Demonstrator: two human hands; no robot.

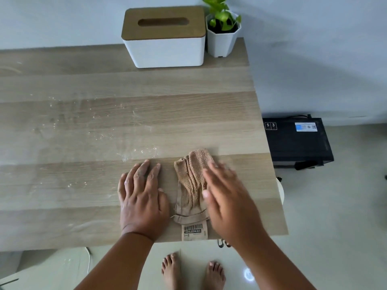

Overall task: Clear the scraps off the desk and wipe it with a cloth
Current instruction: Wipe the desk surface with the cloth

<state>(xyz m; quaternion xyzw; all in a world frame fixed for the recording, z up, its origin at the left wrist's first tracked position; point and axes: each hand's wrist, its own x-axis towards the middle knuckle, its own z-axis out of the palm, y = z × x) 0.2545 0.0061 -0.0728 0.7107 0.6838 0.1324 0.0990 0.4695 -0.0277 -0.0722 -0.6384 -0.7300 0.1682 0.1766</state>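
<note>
Head cam view: my left hand [140, 197] lies flat on the counter [83, 185], grip open, holding nothing. My right hand [228, 197] is blurry over the folded tan cloth [191, 185], fingers straight, no grip on it yet. The cloth sits near the front edge, between my hands, barcode tag at the lip. Risk I see: a careless swipe drags it off onto the floor. Wood-grain top shows streaky smears on the left. Tissue box [164, 38] and potted plant [222, 32] sit at the back.
</note>
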